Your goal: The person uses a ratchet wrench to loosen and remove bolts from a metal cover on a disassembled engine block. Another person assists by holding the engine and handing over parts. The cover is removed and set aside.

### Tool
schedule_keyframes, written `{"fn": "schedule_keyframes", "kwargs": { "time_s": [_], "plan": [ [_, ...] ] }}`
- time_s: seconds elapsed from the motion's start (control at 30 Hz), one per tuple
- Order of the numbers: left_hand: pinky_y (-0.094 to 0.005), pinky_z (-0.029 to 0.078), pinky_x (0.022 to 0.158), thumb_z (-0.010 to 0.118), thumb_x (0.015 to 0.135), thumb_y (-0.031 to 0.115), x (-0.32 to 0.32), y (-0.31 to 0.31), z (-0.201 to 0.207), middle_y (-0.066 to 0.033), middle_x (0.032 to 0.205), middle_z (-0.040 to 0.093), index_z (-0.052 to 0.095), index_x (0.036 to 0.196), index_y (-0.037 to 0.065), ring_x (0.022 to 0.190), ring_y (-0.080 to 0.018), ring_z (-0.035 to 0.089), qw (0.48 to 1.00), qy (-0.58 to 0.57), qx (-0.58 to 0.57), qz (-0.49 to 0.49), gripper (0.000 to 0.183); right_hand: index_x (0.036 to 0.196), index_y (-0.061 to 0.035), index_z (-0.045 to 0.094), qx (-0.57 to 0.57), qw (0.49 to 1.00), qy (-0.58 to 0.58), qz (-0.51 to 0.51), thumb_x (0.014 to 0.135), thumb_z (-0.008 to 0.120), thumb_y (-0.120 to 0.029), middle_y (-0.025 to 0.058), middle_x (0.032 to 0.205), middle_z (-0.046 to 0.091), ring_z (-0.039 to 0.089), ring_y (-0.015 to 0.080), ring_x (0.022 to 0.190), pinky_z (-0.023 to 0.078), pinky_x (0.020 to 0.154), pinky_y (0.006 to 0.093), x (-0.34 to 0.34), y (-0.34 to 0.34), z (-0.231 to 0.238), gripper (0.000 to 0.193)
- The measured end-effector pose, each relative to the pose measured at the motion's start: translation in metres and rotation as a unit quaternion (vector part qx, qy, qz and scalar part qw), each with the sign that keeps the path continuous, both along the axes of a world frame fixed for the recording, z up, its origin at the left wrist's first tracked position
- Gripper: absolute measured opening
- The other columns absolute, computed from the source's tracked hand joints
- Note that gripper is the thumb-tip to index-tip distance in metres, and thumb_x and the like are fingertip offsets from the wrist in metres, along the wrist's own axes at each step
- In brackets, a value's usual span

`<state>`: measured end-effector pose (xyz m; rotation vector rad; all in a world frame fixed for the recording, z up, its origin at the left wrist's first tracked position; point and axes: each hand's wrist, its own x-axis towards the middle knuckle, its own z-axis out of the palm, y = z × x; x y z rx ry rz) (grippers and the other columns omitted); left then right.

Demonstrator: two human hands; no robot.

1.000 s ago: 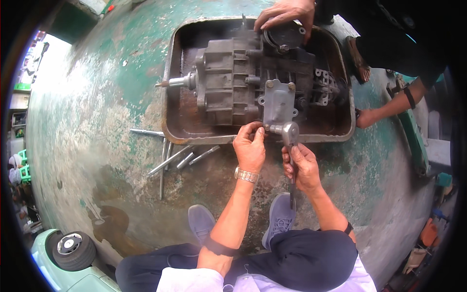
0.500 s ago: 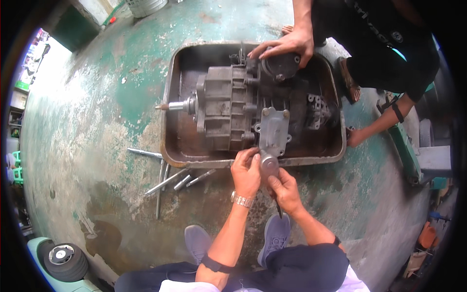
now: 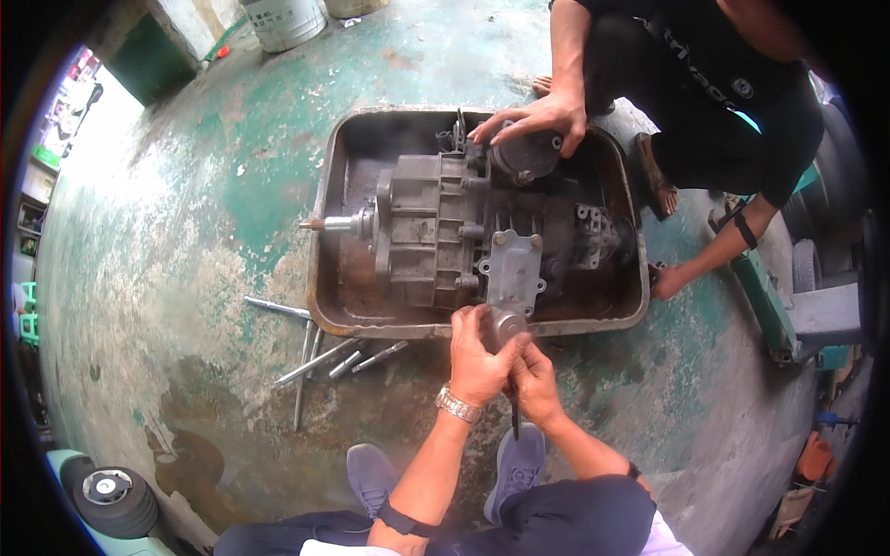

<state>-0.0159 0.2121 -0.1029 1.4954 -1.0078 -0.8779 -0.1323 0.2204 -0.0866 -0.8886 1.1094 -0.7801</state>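
Observation:
A gearbox (image 3: 426, 232) lies on its side in a rusty metal tray (image 3: 324, 278), its splined shaft pointing left. At its near side is a grey metal cover (image 3: 513, 269) with bolt lugs and a rounded end that reaches over the tray's near rim. My left hand (image 3: 477, 360), fingers curled, grips that rounded end from the left. From the right and below, my right hand (image 3: 536, 382) is closed about the same end, its fingers partly hidden. A dark, thin lever (image 3: 515, 417) sticks down beneath my hands; its upper part is covered.
A co-worker's hand (image 3: 547, 120) rests on a round dark housing (image 3: 526, 157) on the gearbox; their other hand (image 3: 666, 282) is at the tray's right rim. Left of my hands, a T-handle wrench (image 3: 306, 371) and sockets (image 3: 345, 364) lie on the floor. A green metal frame (image 3: 765, 301) stands right.
My hands have drawn closer together around the cover's rounded end, and the lever hangs straighter. The view has shifted slightly; the co-worker's hands keep their places.

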Motion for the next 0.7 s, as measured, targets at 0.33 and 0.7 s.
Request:
{"fn": "schedule_keyframes", "kwargs": {
  "time_s": [0.33,0.7],
  "plan": [
    [-0.0295,0.057,0.079,0.083,0.080,0.010,-0.004,-0.005,-0.006,-0.0120,0.110,0.059,0.053,0.118,-0.009,0.093,-0.0176,0.065,0.994,0.089,0.044,0.036,0.052,0.095,-0.0013,0.062,-0.010,0.988,0.094,0.126,0.099,0.062,-0.020,-0.0037,0.073,0.055,0.046,0.0045,0.064,0.039,0.055,0.0242,-0.026,-0.036,0.016,0.019],
    [-0.0284,0.057,0.079,0.083,0.080,0.007,0.001,-0.005,-0.017,-0.0160,0.108,0.065,0.048,0.126,-0.009,0.095,-0.0163,0.065,0.985,0.156,0.073,0.014,0.060,0.100,0.0020,0.065,-0.035,0.964,0.175,0.197,0.092,0.069,-0.019,0.0002,0.075,0.062,0.053,0.0061,0.069,0.045,0.061,0.0261,-0.045,-0.049,0.022,0.022]
  ]
}}
